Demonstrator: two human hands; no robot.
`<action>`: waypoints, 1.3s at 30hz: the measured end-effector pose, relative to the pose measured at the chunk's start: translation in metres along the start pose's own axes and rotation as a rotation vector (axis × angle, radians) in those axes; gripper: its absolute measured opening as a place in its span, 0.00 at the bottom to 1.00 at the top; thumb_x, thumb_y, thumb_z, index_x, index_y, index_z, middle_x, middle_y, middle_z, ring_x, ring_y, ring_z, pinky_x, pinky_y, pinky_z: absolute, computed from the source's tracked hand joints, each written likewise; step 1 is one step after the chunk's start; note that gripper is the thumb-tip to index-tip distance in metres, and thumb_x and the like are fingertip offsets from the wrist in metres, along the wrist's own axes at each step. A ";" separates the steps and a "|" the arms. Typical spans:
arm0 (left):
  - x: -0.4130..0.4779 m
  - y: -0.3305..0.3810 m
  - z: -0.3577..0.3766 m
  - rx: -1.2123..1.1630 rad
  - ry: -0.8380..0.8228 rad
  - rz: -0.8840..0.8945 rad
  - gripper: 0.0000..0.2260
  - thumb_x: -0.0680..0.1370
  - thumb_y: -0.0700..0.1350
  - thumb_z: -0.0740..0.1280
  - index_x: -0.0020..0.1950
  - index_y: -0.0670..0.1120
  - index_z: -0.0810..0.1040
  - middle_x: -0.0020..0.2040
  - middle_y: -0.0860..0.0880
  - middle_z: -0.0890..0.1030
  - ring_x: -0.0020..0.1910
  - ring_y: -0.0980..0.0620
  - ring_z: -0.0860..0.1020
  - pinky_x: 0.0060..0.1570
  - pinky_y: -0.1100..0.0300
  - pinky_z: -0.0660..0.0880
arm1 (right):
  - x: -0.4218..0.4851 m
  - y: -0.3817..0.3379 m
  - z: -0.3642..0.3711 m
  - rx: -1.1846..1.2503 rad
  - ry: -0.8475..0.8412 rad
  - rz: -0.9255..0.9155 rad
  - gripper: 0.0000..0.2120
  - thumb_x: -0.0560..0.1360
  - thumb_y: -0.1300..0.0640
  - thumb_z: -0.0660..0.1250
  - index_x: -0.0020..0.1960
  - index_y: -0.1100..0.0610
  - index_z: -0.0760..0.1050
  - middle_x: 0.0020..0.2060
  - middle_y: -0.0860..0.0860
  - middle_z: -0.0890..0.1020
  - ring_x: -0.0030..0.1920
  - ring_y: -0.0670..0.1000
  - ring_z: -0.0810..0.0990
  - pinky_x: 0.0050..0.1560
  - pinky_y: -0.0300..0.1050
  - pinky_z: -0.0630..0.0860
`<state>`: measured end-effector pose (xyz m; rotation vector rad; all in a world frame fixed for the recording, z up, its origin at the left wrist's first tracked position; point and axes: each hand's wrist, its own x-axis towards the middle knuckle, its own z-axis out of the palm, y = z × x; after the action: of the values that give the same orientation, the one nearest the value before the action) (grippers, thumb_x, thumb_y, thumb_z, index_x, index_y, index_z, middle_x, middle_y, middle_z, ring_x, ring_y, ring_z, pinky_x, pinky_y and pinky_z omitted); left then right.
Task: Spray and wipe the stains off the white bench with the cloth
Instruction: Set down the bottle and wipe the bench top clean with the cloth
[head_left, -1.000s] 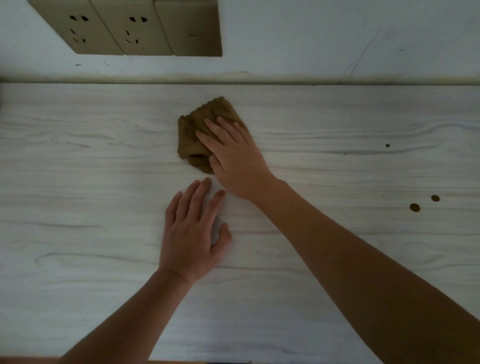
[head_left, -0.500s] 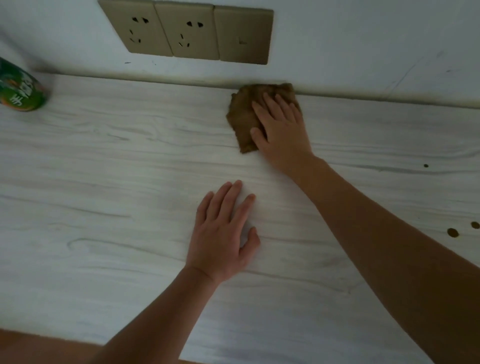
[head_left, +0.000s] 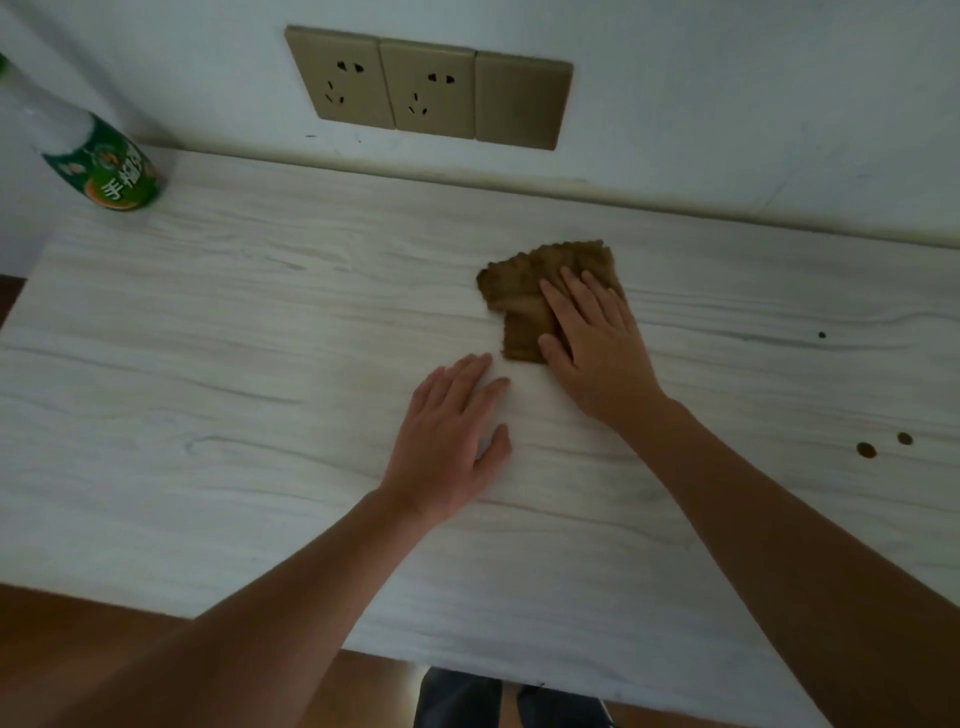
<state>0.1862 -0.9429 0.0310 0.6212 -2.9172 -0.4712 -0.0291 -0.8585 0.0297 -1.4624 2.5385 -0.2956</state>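
A folded brown cloth (head_left: 524, 291) lies on the white wood-grain bench (head_left: 234, 364), a little in front of the back wall. My right hand (head_left: 597, 348) presses flat on the cloth's right half, fingers straight. Just to its lower left, my left hand (head_left: 452, 441) rests flat on the bare bench, fingertips close to the cloth's near corner. A green and white spray bottle (head_left: 98, 161) stands at the back left corner. Two brown spots (head_left: 866, 450) and a small dark dot (head_left: 822, 334) mark the bench at the right.
A row of brass-coloured wall sockets (head_left: 431, 88) sits on the white wall above the bench. The bench's front edge runs across the bottom, with brown floor (head_left: 62, 649) and dark trousers (head_left: 467, 701) below it. The left edge lies under the bottle.
My right hand has drawn the cloth back from the wall edge toward me. The view has shifted left and back, bringing the spray bottle and the front edge into sight.
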 end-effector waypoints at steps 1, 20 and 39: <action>-0.006 -0.009 -0.005 0.007 0.011 -0.032 0.23 0.81 0.54 0.59 0.73 0.45 0.75 0.78 0.42 0.70 0.78 0.42 0.67 0.75 0.41 0.64 | -0.006 0.004 -0.002 -0.004 -0.007 0.017 0.29 0.82 0.43 0.52 0.81 0.50 0.54 0.81 0.51 0.55 0.81 0.53 0.50 0.79 0.49 0.43; -0.049 -0.064 -0.019 0.117 0.070 -0.159 0.25 0.80 0.51 0.61 0.77 0.46 0.71 0.80 0.42 0.67 0.80 0.42 0.63 0.78 0.43 0.61 | 0.003 -0.094 0.027 0.019 0.012 -0.066 0.28 0.80 0.47 0.52 0.79 0.53 0.62 0.79 0.54 0.62 0.79 0.58 0.57 0.79 0.58 0.52; -0.048 -0.066 -0.019 0.107 0.068 -0.152 0.24 0.80 0.50 0.62 0.76 0.45 0.72 0.79 0.41 0.68 0.79 0.41 0.64 0.78 0.44 0.59 | 0.044 -0.071 0.011 0.061 0.054 0.370 0.32 0.78 0.46 0.51 0.81 0.52 0.56 0.81 0.56 0.55 0.81 0.58 0.50 0.80 0.55 0.45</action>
<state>0.2579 -0.9851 0.0250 0.8602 -2.8582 -0.3046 0.0106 -0.9324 0.0355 -0.9479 2.7478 -0.3511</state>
